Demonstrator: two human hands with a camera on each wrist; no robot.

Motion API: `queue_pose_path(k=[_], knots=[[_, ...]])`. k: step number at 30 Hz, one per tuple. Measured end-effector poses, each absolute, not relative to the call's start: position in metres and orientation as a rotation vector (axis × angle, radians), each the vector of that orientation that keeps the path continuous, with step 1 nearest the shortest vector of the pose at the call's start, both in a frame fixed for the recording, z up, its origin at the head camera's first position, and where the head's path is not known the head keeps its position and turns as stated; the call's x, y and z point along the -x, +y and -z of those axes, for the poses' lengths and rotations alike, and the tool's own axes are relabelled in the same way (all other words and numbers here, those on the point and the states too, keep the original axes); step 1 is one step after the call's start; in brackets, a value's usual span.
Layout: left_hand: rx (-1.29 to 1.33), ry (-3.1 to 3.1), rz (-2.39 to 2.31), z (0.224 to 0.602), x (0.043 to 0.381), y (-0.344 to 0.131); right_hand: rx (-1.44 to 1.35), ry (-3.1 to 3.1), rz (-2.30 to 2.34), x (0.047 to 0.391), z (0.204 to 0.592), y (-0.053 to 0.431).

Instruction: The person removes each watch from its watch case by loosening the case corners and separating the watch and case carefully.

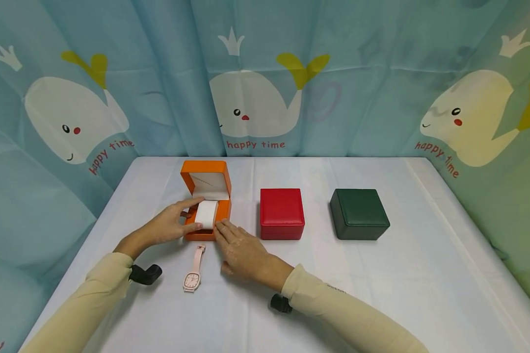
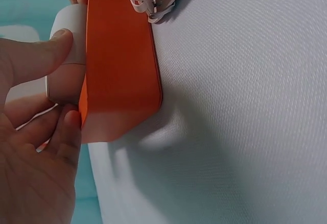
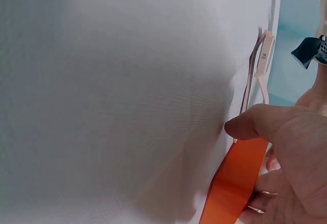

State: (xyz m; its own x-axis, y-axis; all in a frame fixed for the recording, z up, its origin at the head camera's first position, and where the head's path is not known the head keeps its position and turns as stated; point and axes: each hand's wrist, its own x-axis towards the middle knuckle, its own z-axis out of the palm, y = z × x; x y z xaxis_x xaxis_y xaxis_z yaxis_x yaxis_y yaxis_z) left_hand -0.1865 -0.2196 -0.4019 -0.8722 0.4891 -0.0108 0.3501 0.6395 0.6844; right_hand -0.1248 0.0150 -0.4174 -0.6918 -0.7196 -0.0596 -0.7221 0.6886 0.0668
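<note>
An orange watch box (image 1: 204,166) stands at the left of the table with its lid raised. Inside it sits a white watch cushion (image 1: 206,214), gripped between the thumb and fingers of my left hand (image 1: 168,226); the left wrist view shows the thumb on the cushion (image 2: 71,24). My right hand (image 1: 244,251) rests with extended fingers against the box's right front edge. In the right wrist view, its thumb lies beside the orange wall (image 3: 230,183). A pink wristwatch (image 1: 192,281) lies unfastened on the cloth in front of the box, between both forearms.
A closed red box (image 1: 282,214) stands right of the orange one, and a closed dark green box (image 1: 359,214) farther right. White cloth (image 1: 406,284) covers the table. A blue curtain with whale prints (image 1: 256,103) hangs behind it.
</note>
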Motion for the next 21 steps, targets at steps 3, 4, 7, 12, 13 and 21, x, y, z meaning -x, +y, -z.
queue_pose_path(k=[3, 4, 7, 12, 13, 21], knots=[[-0.727, 2.681, -1.021, 0.4013, 0.1856, -0.2192, 1.216, 2.86, -0.141, 0.1237, 0.417, 0.0141], [-0.734, 2.687, -1.009, 0.4012, 0.1854, -0.2193, 1.215, 2.86, -0.144, 0.1235, 0.417, 0.0138], [-0.736, 2.7, -0.987, 0.4005, 0.1841, -0.22, 1.214, 2.862, -0.155, 0.1229, 0.4166, 0.0132], [-0.779, 2.744, -0.924, 0.4002, 0.1832, -0.2202, 1.208, 2.864, -0.156, 0.1216, 0.4152, 0.0125], [-0.81, 2.757, -0.903, 0.4002, 0.1834, -0.2195, 1.206, 2.863, -0.16, 0.1214, 0.415, 0.0123], [-0.899, 2.82, -0.789, 0.4004, 0.18, -0.2138, 1.196, 2.855, -0.151, 0.1194, 0.4145, 0.012]])
